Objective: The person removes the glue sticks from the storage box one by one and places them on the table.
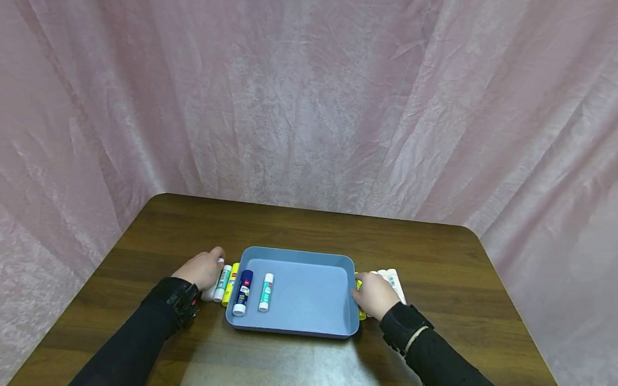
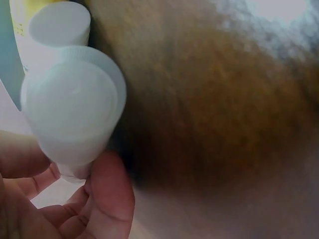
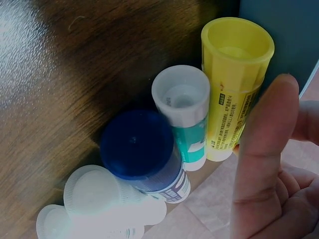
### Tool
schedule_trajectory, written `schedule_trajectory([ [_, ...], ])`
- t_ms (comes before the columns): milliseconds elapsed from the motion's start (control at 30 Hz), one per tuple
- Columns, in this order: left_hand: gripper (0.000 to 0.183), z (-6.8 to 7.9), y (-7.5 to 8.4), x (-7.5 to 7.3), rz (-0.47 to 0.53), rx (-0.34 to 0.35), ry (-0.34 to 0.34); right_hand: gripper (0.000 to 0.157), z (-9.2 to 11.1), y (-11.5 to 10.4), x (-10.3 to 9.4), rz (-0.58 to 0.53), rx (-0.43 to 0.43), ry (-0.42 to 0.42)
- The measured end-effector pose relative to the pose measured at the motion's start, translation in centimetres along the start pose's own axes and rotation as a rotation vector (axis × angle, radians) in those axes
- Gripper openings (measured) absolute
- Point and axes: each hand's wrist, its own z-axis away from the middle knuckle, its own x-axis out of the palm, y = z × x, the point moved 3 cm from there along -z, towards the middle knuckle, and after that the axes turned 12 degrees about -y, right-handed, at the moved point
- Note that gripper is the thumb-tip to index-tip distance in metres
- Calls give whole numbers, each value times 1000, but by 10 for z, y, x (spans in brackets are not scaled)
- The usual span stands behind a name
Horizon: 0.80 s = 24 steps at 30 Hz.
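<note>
My left hand (image 1: 203,269) pinches a white glue stick (image 2: 75,104) between thumb and fingers, left of the blue tray (image 1: 308,293). Between that hand and the tray lie a white-and-teal glue stick (image 1: 222,283) and a yellow one (image 1: 231,285). Inside the tray, at its left side, are a navy glue stick (image 1: 243,289) and a smaller teal-and-white glue stick (image 1: 266,292). At the tray's right edge is my right hand (image 1: 376,294), its thumb extended beside a yellow glue stick (image 3: 232,99); no grip shows.
Right of the tray, a teal-labelled glue stick (image 3: 189,134), a navy-capped one (image 3: 139,144) and white ones (image 3: 92,194) lie in a row beyond the yellow one. The brown wooden table (image 1: 306,231) meets a pink curtain (image 1: 315,99) behind.
</note>
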Motion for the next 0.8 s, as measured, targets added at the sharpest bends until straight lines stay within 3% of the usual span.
schedule_trajectory([
  [800, 39, -1, 0, 3, 29, -32, -26, 41, 0, 3, 2, -37, 19, -18],
])
